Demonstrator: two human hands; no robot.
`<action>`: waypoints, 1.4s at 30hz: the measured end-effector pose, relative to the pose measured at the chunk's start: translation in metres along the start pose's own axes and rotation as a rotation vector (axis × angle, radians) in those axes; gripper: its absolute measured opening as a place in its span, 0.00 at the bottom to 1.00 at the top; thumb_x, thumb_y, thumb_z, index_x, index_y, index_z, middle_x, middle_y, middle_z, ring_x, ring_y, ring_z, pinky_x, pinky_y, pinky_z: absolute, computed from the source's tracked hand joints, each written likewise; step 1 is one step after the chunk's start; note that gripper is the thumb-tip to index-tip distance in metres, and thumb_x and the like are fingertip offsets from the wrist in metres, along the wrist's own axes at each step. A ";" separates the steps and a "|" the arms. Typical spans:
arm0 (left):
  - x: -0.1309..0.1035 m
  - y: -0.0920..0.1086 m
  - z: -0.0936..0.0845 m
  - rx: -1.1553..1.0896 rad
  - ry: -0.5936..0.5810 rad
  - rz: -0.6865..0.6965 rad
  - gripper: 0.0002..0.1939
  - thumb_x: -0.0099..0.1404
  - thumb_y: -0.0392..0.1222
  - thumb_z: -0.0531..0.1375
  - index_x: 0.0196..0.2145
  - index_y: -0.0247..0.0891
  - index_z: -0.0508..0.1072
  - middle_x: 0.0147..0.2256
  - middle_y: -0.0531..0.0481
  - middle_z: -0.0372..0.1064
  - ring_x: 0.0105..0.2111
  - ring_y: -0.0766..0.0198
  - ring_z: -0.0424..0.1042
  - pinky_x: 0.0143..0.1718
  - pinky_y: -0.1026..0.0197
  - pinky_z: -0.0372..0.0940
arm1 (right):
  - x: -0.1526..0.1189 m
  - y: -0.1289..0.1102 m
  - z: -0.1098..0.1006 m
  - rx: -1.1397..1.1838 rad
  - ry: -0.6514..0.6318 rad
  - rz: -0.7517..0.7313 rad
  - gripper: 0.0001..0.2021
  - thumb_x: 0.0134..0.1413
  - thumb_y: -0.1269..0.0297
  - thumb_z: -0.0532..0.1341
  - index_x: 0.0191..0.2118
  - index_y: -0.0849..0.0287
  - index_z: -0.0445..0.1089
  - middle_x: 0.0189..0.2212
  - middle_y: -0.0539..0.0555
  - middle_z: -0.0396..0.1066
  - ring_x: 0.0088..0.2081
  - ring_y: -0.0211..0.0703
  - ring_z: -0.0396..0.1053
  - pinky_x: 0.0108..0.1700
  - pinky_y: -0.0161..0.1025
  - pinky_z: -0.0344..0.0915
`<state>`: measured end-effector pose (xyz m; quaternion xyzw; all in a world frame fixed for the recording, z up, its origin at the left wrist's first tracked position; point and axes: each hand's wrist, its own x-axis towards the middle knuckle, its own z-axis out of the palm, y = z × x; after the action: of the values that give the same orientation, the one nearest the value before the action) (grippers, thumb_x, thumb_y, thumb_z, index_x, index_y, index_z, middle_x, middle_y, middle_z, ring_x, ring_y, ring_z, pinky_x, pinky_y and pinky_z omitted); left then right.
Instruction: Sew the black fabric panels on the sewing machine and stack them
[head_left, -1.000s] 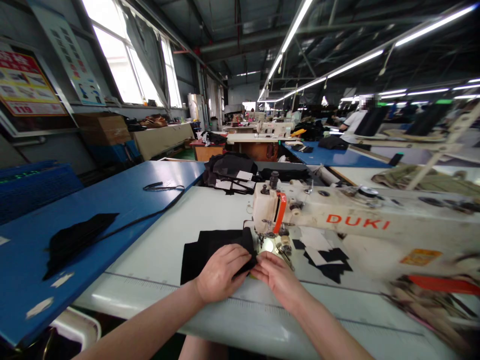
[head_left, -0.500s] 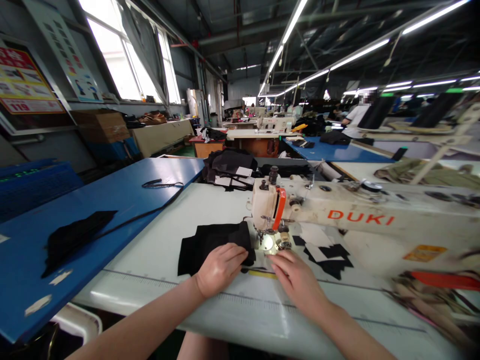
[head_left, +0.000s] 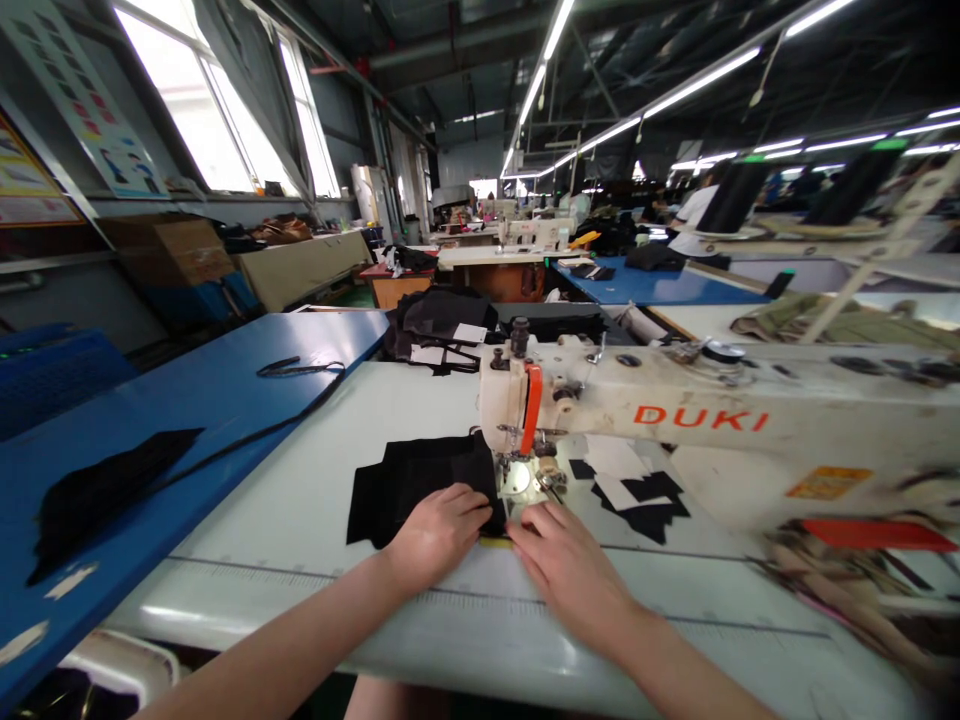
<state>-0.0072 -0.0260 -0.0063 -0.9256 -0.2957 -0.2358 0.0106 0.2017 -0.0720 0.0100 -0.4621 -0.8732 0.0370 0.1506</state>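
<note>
A black fabric piece (head_left: pixel 420 475) lies flat on the pale sewing table, just left of the sewing machine's needle area. On its lower right part rests my left hand (head_left: pixel 439 530), fingers curled and pressed together over the cloth. My right hand (head_left: pixel 566 560) is at the fabric's near right corner, its fingertips closed at the edge; the exact grip is partly hidden. Between both hands a short yellow strip (head_left: pixel 495 542) shows on the table. Directly beyond them stands the white sewing machine (head_left: pixel 540 400) with a lit needle plate (head_left: pixel 517 478).
Black and white scraps (head_left: pixel 634 490) lie right of the needle under the machine arm. A blue table (head_left: pixel 247 400) at left carries a black fabric piece (head_left: pixel 112 490) and a long black strip (head_left: pixel 300 410). Dark fabric (head_left: pixel 442 320) is piled behind the machine head.
My right hand has shifted left and toward me, from beside the needle plate to the fabric's corner. The hands are closer together. The whole view has turned slightly right.
</note>
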 end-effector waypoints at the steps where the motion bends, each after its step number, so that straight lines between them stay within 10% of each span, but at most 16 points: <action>1: 0.000 0.000 -0.001 -0.006 0.000 0.003 0.12 0.67 0.34 0.52 0.44 0.34 0.72 0.42 0.44 0.71 0.43 0.58 0.68 0.44 0.55 0.69 | -0.001 0.001 0.000 0.007 -0.009 -0.012 0.09 0.60 0.70 0.52 0.43 0.57 0.67 0.36 0.53 0.63 0.41 0.46 0.59 0.45 0.45 0.62; 22: 0.004 0.002 -0.003 -0.016 -0.005 0.020 0.12 0.67 0.35 0.52 0.45 0.35 0.72 0.43 0.44 0.71 0.43 0.57 0.68 0.44 0.54 0.68 | -0.002 0.009 0.001 0.110 0.092 -0.006 0.10 0.60 0.72 0.52 0.41 0.57 0.69 0.33 0.53 0.66 0.38 0.43 0.62 0.42 0.42 0.63; 42: 0.019 0.027 0.003 -0.060 0.041 -0.251 0.06 0.60 0.40 0.59 0.29 0.35 0.72 0.32 0.45 0.69 0.36 0.57 0.67 0.38 0.54 0.67 | 0.004 0.007 0.004 0.021 0.051 -0.010 0.10 0.57 0.74 0.55 0.42 0.59 0.69 0.35 0.54 0.65 0.41 0.45 0.61 0.46 0.43 0.63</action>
<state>0.0219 -0.0374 0.0028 -0.8763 -0.4017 -0.2629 -0.0409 0.2037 -0.0642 0.0061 -0.4570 -0.8709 0.0334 0.1777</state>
